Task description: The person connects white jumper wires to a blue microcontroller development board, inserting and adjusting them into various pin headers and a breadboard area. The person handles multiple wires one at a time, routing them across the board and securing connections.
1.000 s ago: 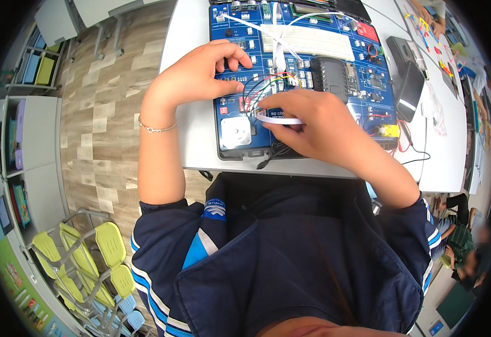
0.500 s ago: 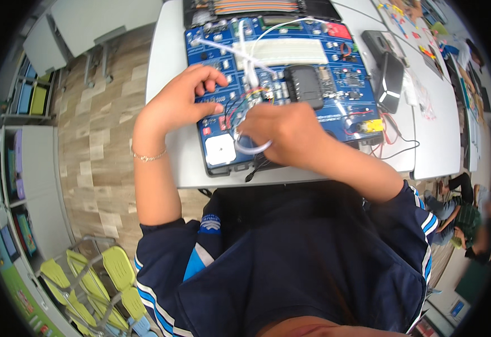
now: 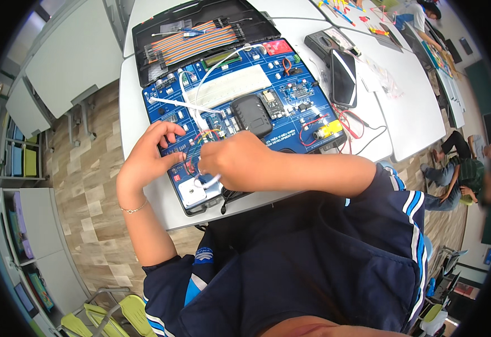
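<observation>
A blue electronics training board lies in an open black case on the table. Over its left edge is my left hand, thumb and fingers apart, the thumb tip close to thin coloured wires. My right hand is closed over the near part of the board, fingertips pinched near those wires; whatever they grip is hidden. Below it curves a white cable, beside a white square module. A white breadboard and a black plastic box sit farther up the board.
Ribbons of orange jumper wires rest in the case lid. To the right are a multimeter, a black phone and red and black leads. A yellow motor sits at the board's right corner. Other people are seated far right.
The view has shifted and turned, so the board appears lower and farther left, with more of the lid showing. Both hands remain over the same part of the board, nearly unchanged in pose.
</observation>
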A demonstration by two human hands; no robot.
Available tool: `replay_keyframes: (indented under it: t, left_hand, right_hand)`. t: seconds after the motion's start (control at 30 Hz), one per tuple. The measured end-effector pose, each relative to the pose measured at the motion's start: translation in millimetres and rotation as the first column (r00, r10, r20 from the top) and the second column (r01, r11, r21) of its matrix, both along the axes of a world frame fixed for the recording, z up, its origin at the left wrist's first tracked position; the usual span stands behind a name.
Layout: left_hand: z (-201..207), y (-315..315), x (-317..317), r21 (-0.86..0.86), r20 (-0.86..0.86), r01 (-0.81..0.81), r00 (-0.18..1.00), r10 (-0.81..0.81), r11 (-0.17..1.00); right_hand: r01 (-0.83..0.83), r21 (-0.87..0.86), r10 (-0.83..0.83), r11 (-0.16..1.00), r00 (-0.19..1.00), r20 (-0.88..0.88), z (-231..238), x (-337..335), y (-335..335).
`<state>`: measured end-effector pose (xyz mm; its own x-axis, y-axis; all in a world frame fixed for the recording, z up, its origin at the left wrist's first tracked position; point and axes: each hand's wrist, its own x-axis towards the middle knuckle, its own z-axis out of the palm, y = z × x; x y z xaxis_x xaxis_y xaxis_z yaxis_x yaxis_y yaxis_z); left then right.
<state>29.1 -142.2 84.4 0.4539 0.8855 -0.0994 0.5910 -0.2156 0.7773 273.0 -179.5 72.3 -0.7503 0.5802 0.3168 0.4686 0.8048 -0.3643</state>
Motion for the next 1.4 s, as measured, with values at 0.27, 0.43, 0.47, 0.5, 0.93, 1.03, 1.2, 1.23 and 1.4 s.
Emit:
replay_keyframes:
  t: [0.27, 0.43, 0.47, 0.5, 0.93, 1.03, 1.2, 1.23, 1.4]
  left_hand:
    - [-1.5, -0.2, -2.9, 0.013, 0.023, 0.008, 1.0, -0.008, 1.0]
    - [-1.1, 1.1, -3.0, 0.049, 0.018, 0.051, 0.998, -0.052, 0.998]
    - [-2.0, 0.9, -2.6, 0.053, 0.024, 0.047, 0.999, -0.048, 0.998]
    - [-2.5, 1.1, -2.1, 0.059, 0.033, 0.043, 0.998, -0.045, 0.997]
    - [-3.9, 5.6, -3.1, 0.127, 0.084, 0.058, 0.994, -0.069, 0.99]
    - [-3.3, 2.5, -1.4, 0.043, 0.129, -0.147, 0.982, 0.14, 0.988]
    - [-0.7, 1.3, 18.4, 0.181, 0.362, -0.35, 0.893, 0.269, 0.919]
    - [-0.3, -0.7, 24.1, 0.259, 0.386, -0.336, 0.895, 0.222, 0.906]
    - [1.0, -9.4, 49.5, 0.501, 0.436, -0.264, 0.9, 0.023, 0.824]
  right_hand:
    - [-0.007, 0.021, 0.006, 1.0, 1.0, 0.009, 5.7, -1.2, 1.8]
    - [-0.049, 0.012, 0.05, 0.999, 0.996, -0.071, 4.7, 2.5, 5.8]
    - [-0.051, -0.008, 0.051, 0.999, 0.997, -0.06, 5.0, 2.0, 8.2]
    - [-0.043, 0.009, 0.043, 0.999, 0.999, -0.014, 6.8, 1.8, 5.6]
    - [-0.002, -0.297, -0.113, 0.955, 0.922, -0.37, 38.6, 21.2, 17.9]
    - [0.102, -0.715, -0.362, 0.692, 0.905, -0.222, 79.4, 42.0, 26.1]
    - [-0.257, -0.797, -0.475, 0.547, 0.688, -0.548, 68.6, 77.2, 42.4]
    - [-0.263, -0.826, -0.49, 0.499, 0.701, -0.519, 67.3, 82.4, 43.3]
    - [-0.256, -0.796, -0.47, 0.548, 0.694, -0.546, 53.3, 70.4, 37.6]
